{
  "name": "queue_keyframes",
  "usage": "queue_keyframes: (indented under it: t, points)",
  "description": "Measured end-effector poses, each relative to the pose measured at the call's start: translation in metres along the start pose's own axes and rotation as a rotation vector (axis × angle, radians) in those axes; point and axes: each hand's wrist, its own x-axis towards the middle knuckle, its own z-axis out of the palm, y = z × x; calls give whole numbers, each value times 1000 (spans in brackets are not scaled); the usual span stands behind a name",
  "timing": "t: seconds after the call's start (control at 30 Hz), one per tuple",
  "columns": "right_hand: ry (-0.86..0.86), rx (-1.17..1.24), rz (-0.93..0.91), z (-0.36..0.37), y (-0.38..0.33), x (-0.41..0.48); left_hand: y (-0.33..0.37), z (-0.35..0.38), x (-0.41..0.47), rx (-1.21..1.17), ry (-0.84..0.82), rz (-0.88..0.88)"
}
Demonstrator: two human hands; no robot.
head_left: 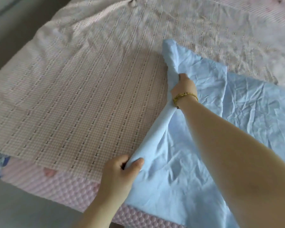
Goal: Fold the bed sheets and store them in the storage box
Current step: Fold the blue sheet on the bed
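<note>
A light blue bed sheet point(247, 112) lies crumpled over the right half of the bed. My left hand point(120, 171) pinches its left edge near the bed's front edge, thumb on top of the fabric. My right hand point(184, 86), with a gold bracelet at the wrist, grips a bunched fold of the same edge farther up the bed. The edge runs taut between both hands, and a loose corner sticks up beyond my right hand. No storage box is in view.
Under the blue sheet lies a pink checked cover point(82, 96) spread across the bed. A pink quilted mattress side point(59, 186) shows at the front edge. Grey floor point(15, 209) runs along the left and front.
</note>
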Motion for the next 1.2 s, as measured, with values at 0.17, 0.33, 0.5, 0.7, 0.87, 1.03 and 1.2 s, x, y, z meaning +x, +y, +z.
queue_keyframes:
  t: [0.17, 0.33, 0.5, 0.7, 0.87, 1.03, 1.2]
  points:
    - [118, 282, 60, -71, 41, -3, 61, 34, -30, -68, -237, 101]
    - [203, 320, 98, -137, 112, -9, 96, 100, -58, -119, -458, 106]
    - [193, 420, 124, -188, 204, -6, 100, 194, -99, -34, -583, 173]
    - [103, 440, 182, -229, 338, -5, 84, 328, -147, 228, -750, 115]
    - [-79, 730, 424, -227, 419, -3, 50, 387, -164, 447, -826, 50]
    - [-86, 916, 500, -212, 449, 4, 34, 379, -138, 498, -375, 408]
    - [-98, 1024, 518, -210, 443, 40, 37, 350, -53, 734, 121, 481]
